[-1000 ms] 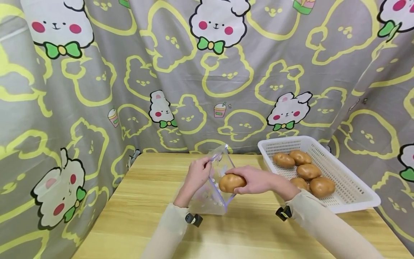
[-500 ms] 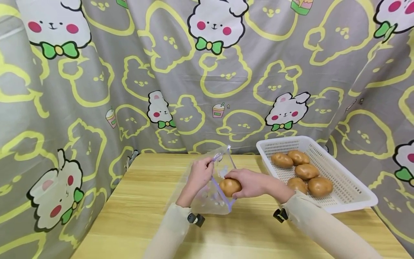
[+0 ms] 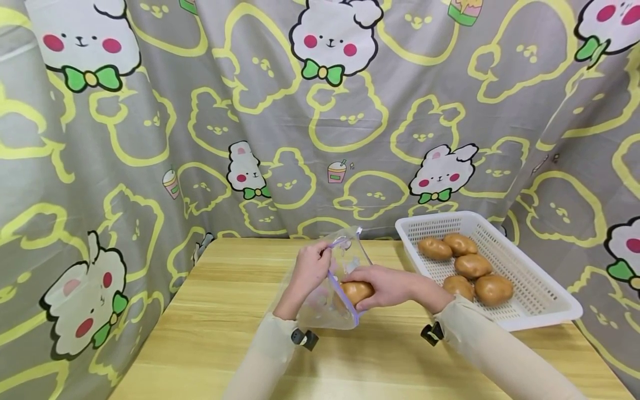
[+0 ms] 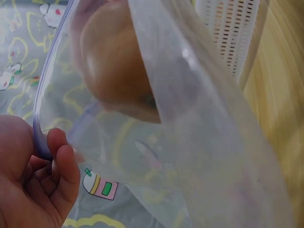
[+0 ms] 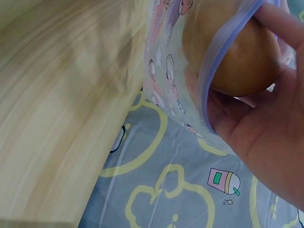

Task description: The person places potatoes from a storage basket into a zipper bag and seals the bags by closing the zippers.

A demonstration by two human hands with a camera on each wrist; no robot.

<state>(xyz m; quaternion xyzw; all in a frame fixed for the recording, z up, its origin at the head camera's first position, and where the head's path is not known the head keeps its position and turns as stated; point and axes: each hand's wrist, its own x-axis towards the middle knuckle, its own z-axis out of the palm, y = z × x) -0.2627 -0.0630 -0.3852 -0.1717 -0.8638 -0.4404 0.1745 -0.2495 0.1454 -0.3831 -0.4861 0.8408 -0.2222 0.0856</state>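
A clear printed zip bag [image 3: 320, 311] with a purple zip edge stands with its mouth spread toward the right. My left hand [image 3: 312, 269] pinches the bag's edge between thumb and fingers, as the left wrist view also shows at the zip. In my right hand [image 3: 385, 286] is a brown potato [image 3: 357, 291], gripped between thumb and fingers and partly inside the bag's mouth. Seen in the right wrist view, the purple rim [image 5: 218, 57] crosses in front of the potato [image 5: 251, 61], with the right fingers partly hidden behind the bag.
A white perforated basket [image 3: 545, 291] stands at the right of the wooden table [image 3: 210, 311], holding several potatoes [image 3: 472, 266]. Behind the table hangs a grey patterned curtain [image 3: 295, 122]. Each wrist carries a small black camera.
My right hand has moved left and slightly down, bringing the potato from the bag's opening to partly inside it. The left hand keeps its pinch on the edge.
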